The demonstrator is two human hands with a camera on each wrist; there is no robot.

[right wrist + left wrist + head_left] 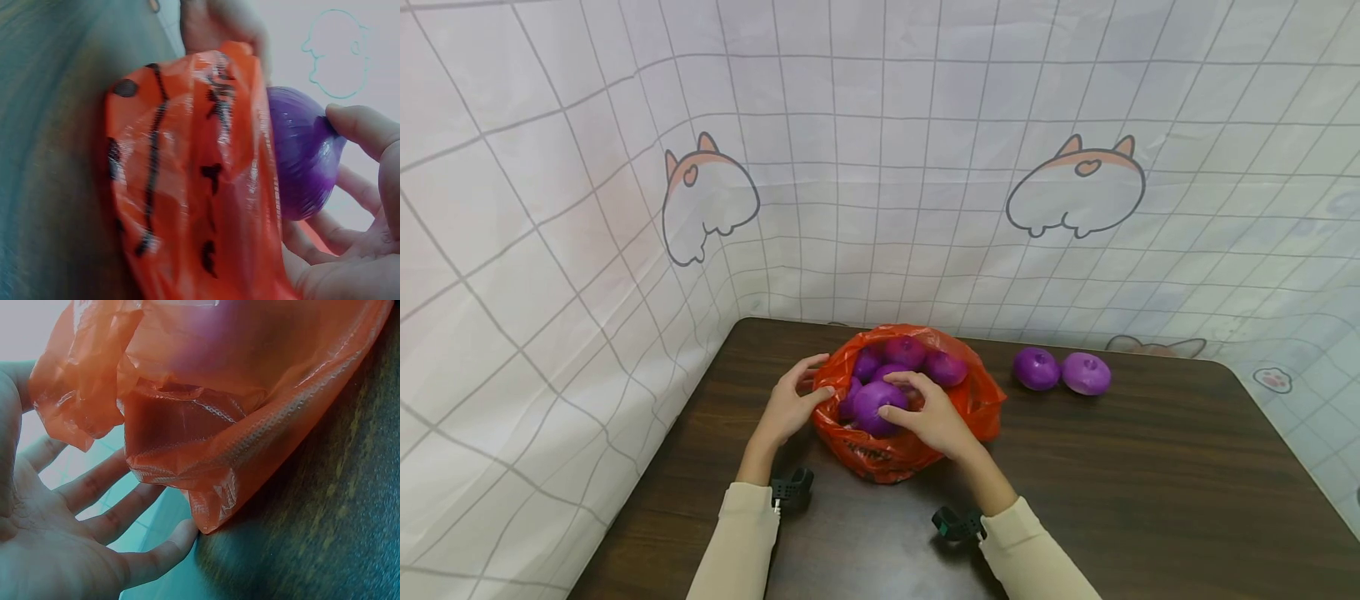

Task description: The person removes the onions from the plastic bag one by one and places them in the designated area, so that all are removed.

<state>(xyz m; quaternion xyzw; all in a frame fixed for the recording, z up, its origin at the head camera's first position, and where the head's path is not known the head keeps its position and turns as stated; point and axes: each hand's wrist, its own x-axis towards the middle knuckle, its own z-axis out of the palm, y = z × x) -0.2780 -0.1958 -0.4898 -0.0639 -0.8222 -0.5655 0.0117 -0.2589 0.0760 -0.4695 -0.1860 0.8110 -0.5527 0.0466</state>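
A red plastic bag (880,462) stands on the table with its mouth spread wide, holding several purple onions (905,352). My left hand (790,404) holds the bag's left rim, thumb over the edge and fingers outside. In the left wrist view, those fingers are spread along the thin plastic (187,469). At the front of the bag's mouth, my right hand (936,417) grips a purple onion (877,410) between thumb and fingers. The right wrist view shows this onion (300,153) rising above the bag's rim, the thumb touching its pointed top.
Two more purple onions, a darker one (1037,368) and a lighter one (1086,373), lie side by side to the right of the bag. The dark wooden table (1150,483) meets a grid-patterned curtain (880,167) at its back edge.
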